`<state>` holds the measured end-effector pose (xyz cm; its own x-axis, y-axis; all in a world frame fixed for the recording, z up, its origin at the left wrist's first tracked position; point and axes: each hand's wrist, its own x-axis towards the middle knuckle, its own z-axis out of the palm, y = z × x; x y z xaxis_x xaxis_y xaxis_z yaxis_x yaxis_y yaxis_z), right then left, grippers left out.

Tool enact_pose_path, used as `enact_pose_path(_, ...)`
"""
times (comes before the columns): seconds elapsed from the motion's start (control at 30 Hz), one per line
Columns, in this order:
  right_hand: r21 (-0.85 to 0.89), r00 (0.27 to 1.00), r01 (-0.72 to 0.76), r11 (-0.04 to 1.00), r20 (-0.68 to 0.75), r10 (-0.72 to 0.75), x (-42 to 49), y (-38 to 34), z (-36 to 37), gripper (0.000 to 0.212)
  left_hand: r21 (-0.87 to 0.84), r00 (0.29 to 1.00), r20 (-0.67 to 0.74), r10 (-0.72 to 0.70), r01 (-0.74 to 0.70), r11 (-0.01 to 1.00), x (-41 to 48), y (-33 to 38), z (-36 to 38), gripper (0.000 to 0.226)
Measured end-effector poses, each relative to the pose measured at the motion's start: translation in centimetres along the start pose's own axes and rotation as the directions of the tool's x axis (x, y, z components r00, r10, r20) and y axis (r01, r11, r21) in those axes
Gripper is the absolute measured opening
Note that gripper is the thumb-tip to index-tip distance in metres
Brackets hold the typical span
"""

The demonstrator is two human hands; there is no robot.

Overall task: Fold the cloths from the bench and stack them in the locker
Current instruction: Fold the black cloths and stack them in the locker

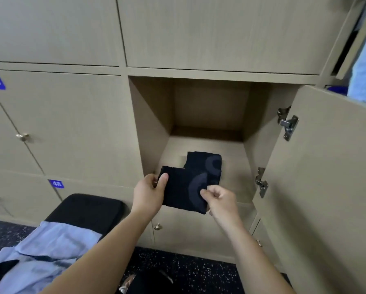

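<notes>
Folded cloth (182,187) in left hand (149,193), right hand (220,198), label 48 (56,183)

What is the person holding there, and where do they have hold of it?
Both hands hold one folded dark cloth: the left hand grips its left edge, the right hand pinches its right edge.

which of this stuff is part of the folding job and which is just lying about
Job: held dark cloth in left hand and right hand; folded dark cloth inside open locker; light blue cloth on bench.
Lying about: closed doors, tag 48, pale blue towel top right.
</notes>
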<state>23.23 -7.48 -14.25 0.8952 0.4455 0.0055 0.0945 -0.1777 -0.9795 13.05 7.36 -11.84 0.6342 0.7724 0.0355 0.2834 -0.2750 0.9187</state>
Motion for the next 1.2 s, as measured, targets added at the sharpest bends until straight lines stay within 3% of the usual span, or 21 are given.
enact_pose_path(0.1, -0.008, 0.996, -0.035, 0.999, -0.083, 0.034, 1.9, 1.4, -1.4, 0.028, -0.133, 0.983, 0.181, -0.028, 0.053, 0.990, 1.5, 0.0, 2.1, 0.013)
enact_pose_path(0.17, -0.022, 0.989, -0.045, 0.999, -0.139, 0.042, 3.4, 1.9, -2.1, 0.025, -0.137, 0.970, 0.242, -0.026, 0.061, 0.989, 2.7, 0.5, 3.2, 0.028)
enact_pose_path(0.23, -0.038, 0.981, -0.048, 0.998, -0.192, 0.040, 5.3, 2.1, -2.7, 0.026, -0.104, 0.968, 0.248, -0.034, 0.061, 0.993, 4.5, 1.1, 4.2, 0.033)
enact_pose_path(0.33, -0.066, 0.975, -0.067, 0.996, -0.218, 0.051, 9.0, 1.8, -3.3, 0.028, -0.111, 0.968, 0.249, -0.023, 0.052, 0.992, 8.0, 2.4, 5.8, 0.015)
enact_pose_path(0.67, -0.217, 0.969, -0.083, 0.973, -0.246, 0.028, 18.0, 1.1, -3.5, 0.016, -0.140, 0.964, 0.262, -0.033, 0.071, 0.988, 16.4, 2.9, 10.1, 0.009)
enact_pose_path(0.9, -0.205, 0.970, -0.076, 0.976, -0.243, 0.025, 19.6, 3.3, -3.0, 0.018, -0.122, 0.951, 0.309, -0.015, 0.055, 0.991, 18.1, 0.3, 11.1, 0.021)
enact_pose_path(1.0, -0.237, 0.969, -0.068, 0.969, -0.246, 0.008, 19.4, 4.5, -2.8, 0.009, -0.118, 0.944, 0.329, -0.004, 0.045, 0.992, 18.0, -0.4, 11.5, 0.018)
enact_pose_path(1.2, -0.279, 0.965, -0.105, 0.955, -0.259, 0.031, 19.4, 6.2, -2.3, 0.015, -0.083, 0.947, 0.317, -0.050, 0.080, 0.993, 18.1, -2.0, 12.1, 0.034)
